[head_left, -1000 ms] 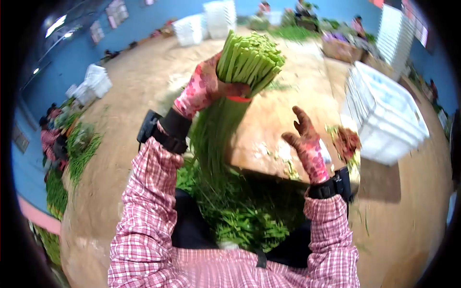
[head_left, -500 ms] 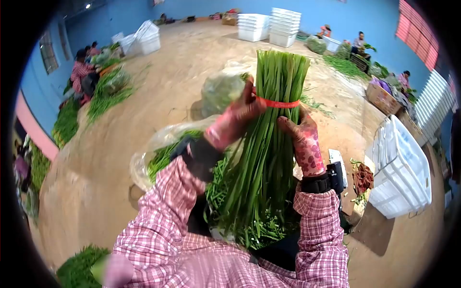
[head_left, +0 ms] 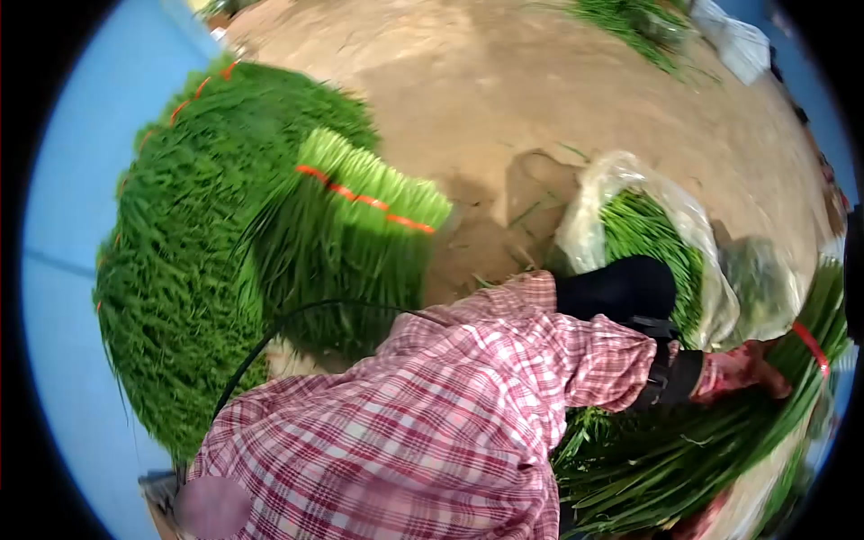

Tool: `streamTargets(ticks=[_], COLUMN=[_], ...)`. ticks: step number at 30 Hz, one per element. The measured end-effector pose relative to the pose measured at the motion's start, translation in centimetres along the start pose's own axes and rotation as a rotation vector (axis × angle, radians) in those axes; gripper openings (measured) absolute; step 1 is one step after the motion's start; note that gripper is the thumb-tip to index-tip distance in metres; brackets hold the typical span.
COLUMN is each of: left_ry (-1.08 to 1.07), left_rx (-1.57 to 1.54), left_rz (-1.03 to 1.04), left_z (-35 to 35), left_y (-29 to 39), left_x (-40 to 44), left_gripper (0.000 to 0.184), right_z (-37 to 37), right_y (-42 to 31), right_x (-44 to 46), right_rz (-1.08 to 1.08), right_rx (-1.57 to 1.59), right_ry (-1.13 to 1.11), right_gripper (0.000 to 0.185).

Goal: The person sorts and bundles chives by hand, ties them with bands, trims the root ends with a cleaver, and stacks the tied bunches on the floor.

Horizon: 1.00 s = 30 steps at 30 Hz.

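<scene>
A bundle of garlic chives [head_left: 765, 423], long flat green leaves with a red band near the cut end, lies across the lower right of the head view. My left hand [head_left: 747, 371], in a pink patterned sleeve or glove, is closed on the bundle just below the band. At the bottom, a pinkish patch shows under the leaves and may be part of my right arm. The fingers of my right hand are hidden. Loose chives [head_left: 652, 247] fill an open clear plastic bag [head_left: 576, 225] beyond my left forearm.
Several banded bundles [head_left: 360, 216] stand in a row at my left. Behind them, a large green heap [head_left: 207, 207] with red bands rests against the blue wall [head_left: 63, 225]. Another plastic bag [head_left: 760, 279] sits at the right. More greens [head_left: 634, 27] lie on the floor farther off.
My view has swung to the left, bringing the stacked bundles by the wall into sight. The bundle, upright before me earlier, now appears at the right edge, slanting.
</scene>
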<state>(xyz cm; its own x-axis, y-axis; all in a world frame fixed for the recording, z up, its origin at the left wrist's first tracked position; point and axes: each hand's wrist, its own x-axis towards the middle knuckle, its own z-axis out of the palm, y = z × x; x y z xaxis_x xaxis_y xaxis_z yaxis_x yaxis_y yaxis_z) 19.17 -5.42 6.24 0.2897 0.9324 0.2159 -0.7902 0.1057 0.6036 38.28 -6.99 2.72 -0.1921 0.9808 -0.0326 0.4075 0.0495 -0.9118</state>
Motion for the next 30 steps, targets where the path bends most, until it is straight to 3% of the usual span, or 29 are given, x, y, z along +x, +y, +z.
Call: streamTargets(ticks=[3, 4, 5, 8, 11, 16, 19, 20, 25, 30], left_ry=[-0.116, -0.118, -0.182, -0.106, -0.057, -0.329, -0.507, -0.578, -0.904, -1.195], left_rx=[-0.253, -0.236, -0.139, 0.106, 0.354, 0.703, 0.757, 0.755, 0.769, 0.77], left_rz=[0.155, 0.212, 0.378, 0.466, 0.257, -0.187, -0.304, -0.336, -0.448, -0.553], left_z=[-1.3, -1.8, -3.2, -4.8, -5.5, -5.1, -2.9, -1.6, 4.2, 9.6], left_y=[3.0, 4.5, 10.2, 12.6, 9.9, 2.4, -2.7, -4.4, -11.9, -18.9], left_x=[1.0, 1.3, -1.5, -2.7, -3.0, 1.2, 3.9, 4.7, 6.1, 6.1], left_gripper=[0.06, 0.053, 0.042, 0.043, 0.044, 0.046, 0.046, 0.047, 0.048, 0.05], right_z=[0.1, 0.4, 2.7, 1.9, -0.4, -3.3, -5.5, -6.0, -2.2, -1.8], right_y=[2.4, 3.1, 0.6, 2.2, 3.0, 1.0, 1.8, 2.0, 0.5, 2.6], right_x=[0.2, 0.3, -1.1, -1.9, -5.4, -6.4, -3.7, -2.8, -4.6, -12.6], right_rz=[0.097, 0.126, 0.145, 0.192, 0.263, 0.261, -0.486, -0.574, -0.464, -0.298], right_rx=[-0.08, -0.102, -0.138, -0.153, -0.132, -0.048, -0.152, -0.181, -0.129, -0.063], right_ry=[-0.071, -0.089, -0.1, -0.141, -0.116, 0.149, 0.435, 0.461, 0.654, 0.93], right_gripper=[0.053, 0.052, 0.051, 0.049, 0.048, 0.046, 0.06, 0.06, 0.063, 0.066])
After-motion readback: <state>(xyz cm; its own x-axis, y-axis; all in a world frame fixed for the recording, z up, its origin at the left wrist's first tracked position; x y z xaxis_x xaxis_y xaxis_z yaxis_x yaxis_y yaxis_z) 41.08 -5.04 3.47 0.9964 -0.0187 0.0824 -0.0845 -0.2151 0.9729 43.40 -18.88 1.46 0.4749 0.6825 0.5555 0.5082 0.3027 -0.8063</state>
